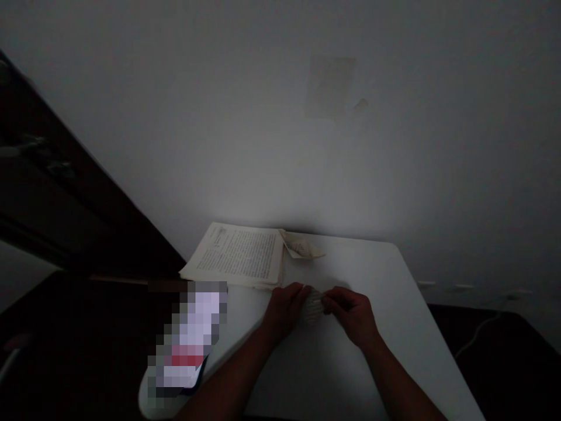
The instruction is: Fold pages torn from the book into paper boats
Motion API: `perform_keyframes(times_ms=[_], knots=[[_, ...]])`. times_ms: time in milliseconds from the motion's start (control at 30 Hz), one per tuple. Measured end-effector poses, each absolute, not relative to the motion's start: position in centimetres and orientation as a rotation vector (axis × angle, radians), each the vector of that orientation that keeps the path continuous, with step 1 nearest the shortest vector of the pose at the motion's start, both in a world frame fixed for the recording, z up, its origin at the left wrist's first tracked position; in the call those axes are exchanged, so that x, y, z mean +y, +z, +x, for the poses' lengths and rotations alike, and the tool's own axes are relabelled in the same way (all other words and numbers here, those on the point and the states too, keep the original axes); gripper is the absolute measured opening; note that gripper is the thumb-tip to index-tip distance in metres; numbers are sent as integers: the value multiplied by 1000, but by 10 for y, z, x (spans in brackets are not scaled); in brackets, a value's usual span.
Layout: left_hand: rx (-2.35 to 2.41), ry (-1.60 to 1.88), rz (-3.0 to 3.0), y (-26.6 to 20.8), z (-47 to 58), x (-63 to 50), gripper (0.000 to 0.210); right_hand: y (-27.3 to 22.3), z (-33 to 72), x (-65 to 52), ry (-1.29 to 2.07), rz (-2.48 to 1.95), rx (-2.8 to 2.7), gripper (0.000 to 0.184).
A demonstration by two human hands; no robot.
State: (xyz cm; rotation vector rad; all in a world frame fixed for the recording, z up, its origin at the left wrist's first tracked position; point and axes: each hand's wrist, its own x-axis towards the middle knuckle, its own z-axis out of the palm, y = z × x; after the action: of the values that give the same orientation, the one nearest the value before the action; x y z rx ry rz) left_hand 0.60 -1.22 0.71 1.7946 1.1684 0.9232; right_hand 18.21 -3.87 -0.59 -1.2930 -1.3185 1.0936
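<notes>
Between my two hands, just above the white table, is a small folded piece of printed paper (312, 306). My left hand (287, 307) is closed on its left side. The fingers of my right hand (348, 310) pinch its right edge. Lines of print show faintly on the paper, but the dim light hides how it is folded. Behind my hands lies a folded paper shape (302, 247) with upturned sides, beside a stack of loose printed pages (239, 254).
The white table (381, 275) stands against a pale wall (245, 146). A phone (190, 345), blurred by pixels, lies at the table's left edge. A dark door (48, 169) is at the left. Sockets with a white cable (477, 333) are low on the right.
</notes>
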Motion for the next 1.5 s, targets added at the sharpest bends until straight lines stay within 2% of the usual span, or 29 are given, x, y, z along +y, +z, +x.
perform_keyframes(times_ms=[333,533,933,1200,1500], knots=[[1175,969,1769,13,5,-11,31,-10,183,-37,1047,-1320,-1255,23],[1163,957,1505,7,6,-9,30,-7,186,-35,965,-1290,-1184,21],[1014,996,1276,6,7,-8,31,-8,188,-34,1017,-1253,-1099,16],[1018,1002,1333,10,5,-10,26,-11,190,-34,1050,-1222,-1094,16],[915,1005,1207,5,7,-6,32,-17,192,-33,1123,-1193,-1072,17]])
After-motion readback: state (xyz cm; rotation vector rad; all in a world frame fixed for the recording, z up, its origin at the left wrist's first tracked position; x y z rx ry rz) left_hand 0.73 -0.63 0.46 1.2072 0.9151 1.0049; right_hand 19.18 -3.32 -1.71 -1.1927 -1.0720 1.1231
